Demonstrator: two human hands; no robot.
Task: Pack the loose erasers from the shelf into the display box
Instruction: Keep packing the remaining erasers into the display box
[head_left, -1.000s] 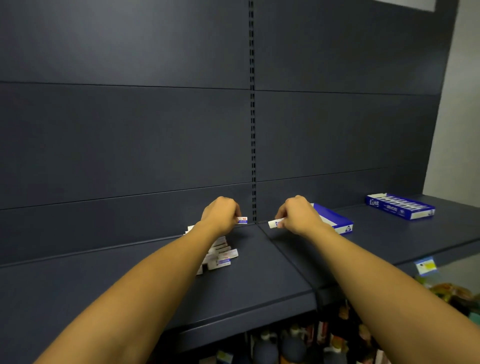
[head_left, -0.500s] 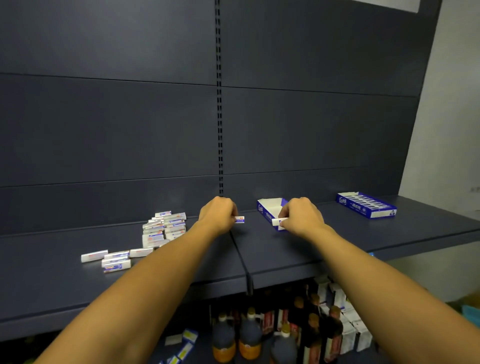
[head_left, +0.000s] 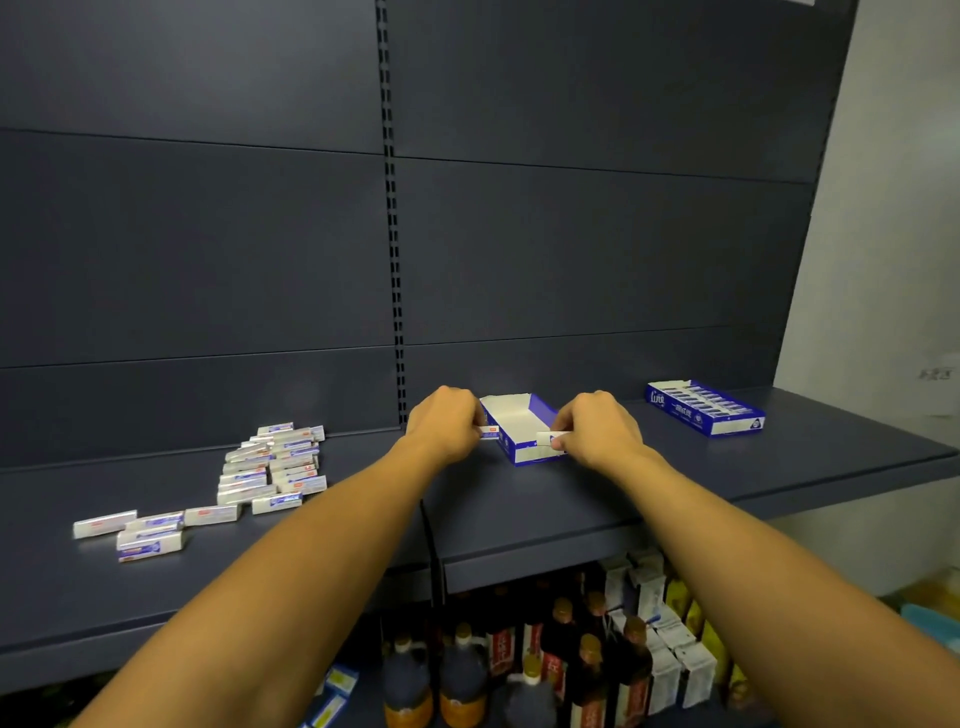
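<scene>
An open blue display box (head_left: 519, 415) with a white inside stands on the dark shelf (head_left: 519, 509), between my two hands. My left hand (head_left: 444, 428) pinches a small white eraser (head_left: 489, 431) at the box's left wall. My right hand (head_left: 597, 434) pinches another white eraser (head_left: 549, 439) over the box's front right corner. A heap of loose erasers (head_left: 275, 465) in white and blue sleeves lies on the shelf to the left, with a few more erasers (head_left: 150, 530) scattered nearer the front.
A second blue display box (head_left: 704, 408), filled with erasers, sits on the shelf at the right. Below the shelf stand dark bottles (head_left: 462, 670) and white cartons (head_left: 670, 665). A slotted upright (head_left: 392, 208) runs down the dark back panel.
Both hands, each holding an eraser, have come up to the open display box. The view has swung left, bringing the eraser heap into sight.
</scene>
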